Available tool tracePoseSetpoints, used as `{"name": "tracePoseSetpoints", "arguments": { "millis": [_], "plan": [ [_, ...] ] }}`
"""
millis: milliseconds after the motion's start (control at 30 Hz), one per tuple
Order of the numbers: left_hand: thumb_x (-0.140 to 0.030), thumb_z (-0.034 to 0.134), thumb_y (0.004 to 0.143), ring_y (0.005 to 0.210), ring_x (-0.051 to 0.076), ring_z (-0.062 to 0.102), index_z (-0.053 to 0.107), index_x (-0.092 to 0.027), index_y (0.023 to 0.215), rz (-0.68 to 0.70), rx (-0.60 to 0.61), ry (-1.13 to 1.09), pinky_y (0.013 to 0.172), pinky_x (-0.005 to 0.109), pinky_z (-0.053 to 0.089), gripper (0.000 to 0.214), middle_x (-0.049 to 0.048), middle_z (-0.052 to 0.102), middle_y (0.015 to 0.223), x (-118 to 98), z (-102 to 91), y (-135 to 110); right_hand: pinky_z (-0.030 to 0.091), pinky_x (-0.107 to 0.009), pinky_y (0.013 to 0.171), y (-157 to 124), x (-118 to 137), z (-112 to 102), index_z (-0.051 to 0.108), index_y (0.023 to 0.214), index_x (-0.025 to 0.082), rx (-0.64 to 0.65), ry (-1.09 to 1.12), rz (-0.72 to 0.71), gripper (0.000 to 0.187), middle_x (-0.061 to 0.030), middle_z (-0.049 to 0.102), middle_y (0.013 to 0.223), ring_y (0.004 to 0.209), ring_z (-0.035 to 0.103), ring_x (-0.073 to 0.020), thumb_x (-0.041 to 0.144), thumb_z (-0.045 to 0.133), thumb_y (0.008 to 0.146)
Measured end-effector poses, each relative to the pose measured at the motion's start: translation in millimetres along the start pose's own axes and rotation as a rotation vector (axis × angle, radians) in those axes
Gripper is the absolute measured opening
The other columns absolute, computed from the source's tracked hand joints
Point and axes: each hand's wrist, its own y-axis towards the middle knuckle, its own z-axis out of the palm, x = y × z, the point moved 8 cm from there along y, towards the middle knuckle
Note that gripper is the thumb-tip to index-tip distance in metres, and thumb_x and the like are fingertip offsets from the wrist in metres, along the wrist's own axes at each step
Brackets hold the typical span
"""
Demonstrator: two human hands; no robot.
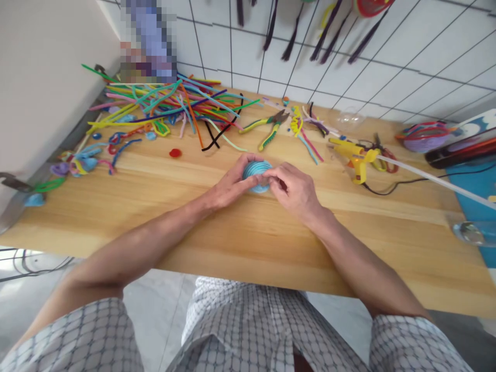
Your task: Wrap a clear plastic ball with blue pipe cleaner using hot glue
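A round, light-blue coil of pipe cleaner (257, 168) is between my two hands, just above or on the wooden table. My left hand (235, 182) wraps around its left side, with the thumb lying across the front. From the right, my right hand (294, 188) pinches at the coil's edge with thumb and forefinger, close to the left thumb tip. What lies between those right fingertips is too small to make out. Beyond the hands rest green-and-yellow pliers (271, 126) with their handles apart.
Many coloured pipe cleaners (186, 103) are heaped at the back left. A red piece (175, 153) lies nearer. On the right are a yellow glue gun (358, 157) with a cord, a clear cup (473, 232) and a bundle of coiled pipe cleaners (426, 135). A tiled wall (248, 57) bounds the back.
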Motion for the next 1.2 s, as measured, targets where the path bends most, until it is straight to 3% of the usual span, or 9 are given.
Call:
{"name": "tracePoseSetpoints", "arguments": {
  "millis": [367,633,867,967,1100,1200],
  "plan": [
    [-0.056,0.069,0.091,0.136,0.032,0.056,0.054,-0.022,0.141,-0.091,0.084,0.173,0.118,0.05,0.045,0.062,0.0116,0.06,0.144,-12.2,-3.8,6.8,0.048,-0.031,0.074,4.8,-13.7,-2.6,0.07,0.106,0.024,0.111,0.018,0.115,0.016,-0.0025,0.075,0.095,0.079,0.064,-0.018,0.016,0.065,0.092],
    [-0.052,0.072,0.088,0.129,0.031,0.061,0.06,-0.02,0.136,0.032,0.09,0.195,0.114,0.048,0.048,0.059,0.0119,0.064,0.136,-3.3,-5.4,11.9,0.049,-0.034,0.084,12.3,-10.0,-7.3,0.069,0.095,0.023,0.172,0.032,-0.02,0.01,-0.0049,0.074,0.094,0.089,0.065,-0.0216,0.021,0.06,0.099],
    [-0.052,0.068,0.092,0.127,0.031,0.059,0.057,-0.019,0.136,0.005,0.121,0.212,0.114,0.052,0.047,0.056,0.0134,0.062,0.137,-16.5,-4.6,6.4,0.048,-0.035,0.085,11.8,-10.2,-5.2,0.069,0.097,0.024,0.151,-0.031,-0.051,0.012,-0.0044,0.073,0.092,0.09,0.064,-0.0223,0.025,0.059,0.104],
    [-0.055,0.069,0.091,0.122,0.029,0.061,0.056,-0.019,0.136,-0.053,0.119,0.188,0.11,0.05,0.05,0.059,0.0117,0.063,0.131,-14.6,-3.0,4.0,0.048,-0.039,0.088,17.3,5.9,-18.6,0.07,0.097,0.024,0.044,-0.15,-0.063,0.016,-0.0069,0.073,0.095,0.095,0.064,-0.025,0.031,0.059,0.106],
    [-0.052,0.074,0.084,0.119,0.027,0.065,0.056,-0.021,0.129,-0.123,-0.053,-0.023,0.104,0.045,0.055,0.057,0.0089,0.067,0.128,-4.5,-10.5,8.3,0.048,-0.042,0.095,16.0,30.2,-48.8,0.07,0.102,0.025,-0.11,-0.157,-0.052,0.015,-0.008,0.074,0.104,0.102,0.064,-0.0263,0.032,0.057,0.107],
    [-0.053,0.062,0.091,0.118,0.026,0.069,0.052,-0.027,0.132,-0.178,-0.149,-0.245,0.098,0.045,0.058,0.049,0.008,0.069,0.132,0.8,-13.3,14.3,0.051,-0.04,0.091,-8.2,17.8,-66.6,0.069,0.098,0.026,-0.129,-0.104,0.005,0.013,-0.0056,0.074,0.096,0.095,0.066,-0.0238,0.031,0.06,0.105]
  ]
}}
